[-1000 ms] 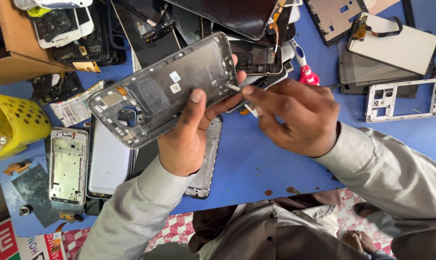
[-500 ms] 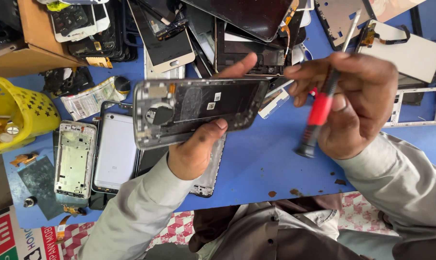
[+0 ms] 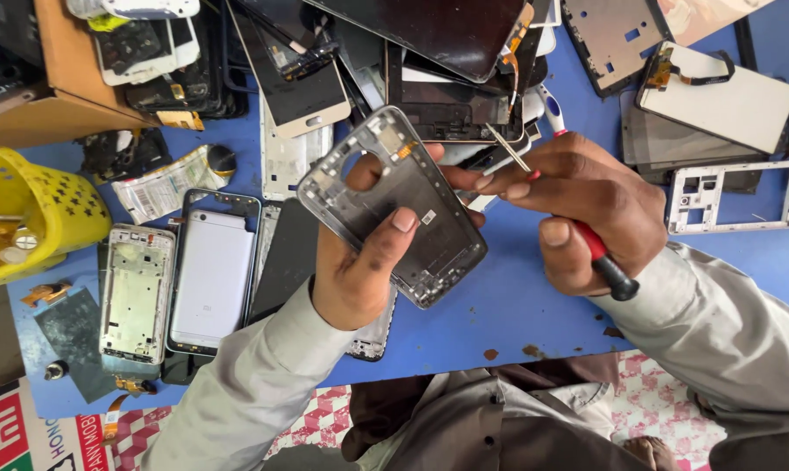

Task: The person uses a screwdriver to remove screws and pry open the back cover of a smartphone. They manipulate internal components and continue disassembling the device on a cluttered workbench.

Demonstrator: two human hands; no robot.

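I am gripping the grey phone frame (image 3: pixel 394 205) in my left hand (image 3: pixel 359 262), thumb pressed across its inner face and fingers curled behind, holding it above the blue table (image 3: pixel 516 305) near the middle of the scene. Compared with half a second ago the frame has turned: it was lying almost level, and now it is tilting steeply, its camera opening up and to the left, its inner side facing me. My right hand (image 3: pixel 577 209) is closed around the red-handled screwdriver (image 3: pixel 586 244); a moment ago I was holding it upright and clear of the frame, and now the shaft is pointing up and left, its tip just past the frame's far right edge. I judge the tool is coming back toward the work, though I cannot tell whether the tip is touching anything. Farther out, to the left, a yellow perforated basket (image 3: pixel 58 214) is holding what look like small metal parts, too small to make out. At the far left a cardboard box (image 3: pixel 54 96) is carrying broken phones and screens. Bare frames and a white phone back (image 3: pixel 211 279) are lying flat to the left of my forearm, and another white frame (image 3: pixel 734 196) is lying at the right.
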